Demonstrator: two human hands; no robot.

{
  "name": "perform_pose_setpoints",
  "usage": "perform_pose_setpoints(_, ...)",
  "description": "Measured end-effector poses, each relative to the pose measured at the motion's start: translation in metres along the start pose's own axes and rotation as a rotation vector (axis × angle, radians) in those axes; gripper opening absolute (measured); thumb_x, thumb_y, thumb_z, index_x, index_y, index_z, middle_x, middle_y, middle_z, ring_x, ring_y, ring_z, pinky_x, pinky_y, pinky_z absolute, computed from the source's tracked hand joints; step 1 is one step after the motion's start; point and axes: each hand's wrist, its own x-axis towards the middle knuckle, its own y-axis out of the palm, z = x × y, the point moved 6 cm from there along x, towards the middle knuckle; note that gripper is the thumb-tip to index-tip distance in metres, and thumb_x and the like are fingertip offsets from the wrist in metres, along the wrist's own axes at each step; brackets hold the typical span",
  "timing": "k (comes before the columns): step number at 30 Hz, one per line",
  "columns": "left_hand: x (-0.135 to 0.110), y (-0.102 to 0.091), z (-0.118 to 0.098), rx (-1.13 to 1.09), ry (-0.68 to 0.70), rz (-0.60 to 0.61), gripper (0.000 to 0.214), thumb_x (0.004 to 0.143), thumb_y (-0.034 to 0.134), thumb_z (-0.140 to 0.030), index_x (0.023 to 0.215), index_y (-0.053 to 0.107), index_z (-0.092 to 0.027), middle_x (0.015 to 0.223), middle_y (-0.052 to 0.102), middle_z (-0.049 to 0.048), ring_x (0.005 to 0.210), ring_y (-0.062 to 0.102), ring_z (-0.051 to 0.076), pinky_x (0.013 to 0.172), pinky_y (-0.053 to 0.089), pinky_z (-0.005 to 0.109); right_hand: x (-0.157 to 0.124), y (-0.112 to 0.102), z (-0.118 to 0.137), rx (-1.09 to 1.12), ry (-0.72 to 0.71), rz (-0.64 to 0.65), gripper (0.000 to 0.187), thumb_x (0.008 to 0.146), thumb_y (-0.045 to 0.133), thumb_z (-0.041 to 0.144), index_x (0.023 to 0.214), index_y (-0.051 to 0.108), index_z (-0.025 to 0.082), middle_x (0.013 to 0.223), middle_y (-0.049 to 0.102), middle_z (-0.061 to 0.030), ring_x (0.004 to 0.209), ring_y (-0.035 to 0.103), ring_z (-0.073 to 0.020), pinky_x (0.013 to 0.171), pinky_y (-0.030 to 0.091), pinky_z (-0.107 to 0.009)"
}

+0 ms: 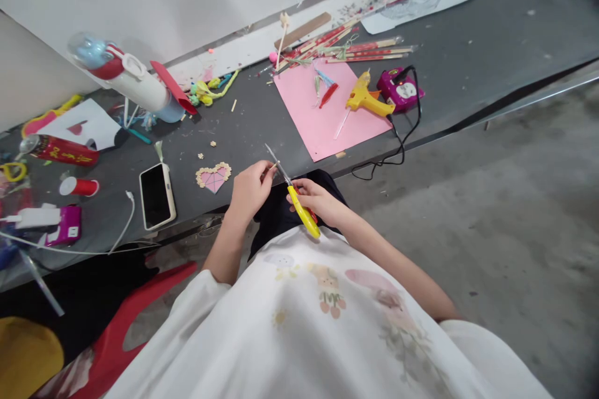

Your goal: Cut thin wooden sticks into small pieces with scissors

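A small pink heart (215, 179) with a bumpy cream border and thin dark lines across its middle lay on a dark grey table (210, 118), near the edge closest to the person. Just to the right of the heart was the person's left hand (249, 190), its thumb and forefinger pinched together on a tiny pale stick (274, 166). Farther right of the heart, over the person's dark lap, the right hand (318, 199) had its fingers curled around a pair of scissors (299, 207) with yellow and red handles. The silver blades pointed up and leftward, their tips off to the right of the heart, and the stick was right beside them; whether the two touched could not be told. Two little cream clusters (201, 156) sat just above the heart. Up and to its right lay a sheet of pink paper (299, 106) with a yellow glue gun (365, 98) on it, and a purple box (401, 90) stood beyond that. To the left of the heart were a phone (156, 196), a spool of red thread (87, 187) and a red can (65, 151); up and to the left stood a tall bottle (145, 87).
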Motion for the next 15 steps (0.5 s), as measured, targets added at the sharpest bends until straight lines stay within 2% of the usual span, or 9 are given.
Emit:
perform_pose_setpoints(3, -0.0013, -0.0011, -0.004, 0.118, 0.044, -0.055, 0.024, 0.093, 0.044, -0.033, 0.085, 0.063, -0.02, 0.081, 0.068, 0.003, 0.077, 0.062, 0.016, 0.067, 0.039, 0.025, 0.0004, 0.0007, -0.0009, -0.015, 0.0, 0.011, 0.033, 0.071, 0.065, 0.012, 0.101, 0.052, 0.017, 0.074, 0.058, 0.0047, 0.064, 0.061, -0.0101, 0.06, 0.045, -0.023)
perform_pose_setpoints(8, 0.0009, -0.0015, -0.0045, 0.113, 0.119, -0.014, 0.022, 0.092, 0.045, -0.029, 0.081, 0.062, -0.02, 0.077, 0.068, 0.0029, 0.076, 0.061, 0.016, 0.067, 0.04, 0.024, 0.0013, 0.0005, -0.0022, -0.071, -0.01, 0.0, 0.043, 0.07, 0.068, 0.012, 0.108, 0.048, 0.016, 0.079, 0.059, 0.003, 0.071, 0.06, -0.0103, 0.062, 0.045, -0.021)
perform_pose_setpoints(12, 0.0007, -0.0007, -0.0031, 0.084, 0.141, 0.029, 0.024, 0.092, 0.043, -0.027, 0.085, 0.065, -0.019, 0.083, 0.07, 0.0048, 0.08, 0.063, 0.017, 0.07, 0.042, 0.025, 0.0028, -0.0012, -0.0014, -0.144, -0.06, -0.01, 0.05, 0.07, 0.073, 0.016, 0.112, 0.047, 0.017, 0.083, 0.06, 0.0009, 0.074, 0.059, -0.0107, 0.055, 0.044, -0.019)
perform_pose_setpoints(15, -0.0017, 0.0035, -0.0041, 0.04, 0.163, 0.07, 0.026, 0.093, 0.041, -0.027, 0.091, 0.066, -0.019, 0.089, 0.071, 0.0063, 0.084, 0.064, 0.017, 0.075, 0.044, 0.025, 0.0044, -0.0046, -0.0024, -0.196, -0.056, -0.012, 0.054, 0.071, 0.075, 0.023, 0.115, 0.046, 0.018, 0.082, 0.061, 0.0003, 0.065, 0.057, -0.01, 0.045, 0.039, -0.018)
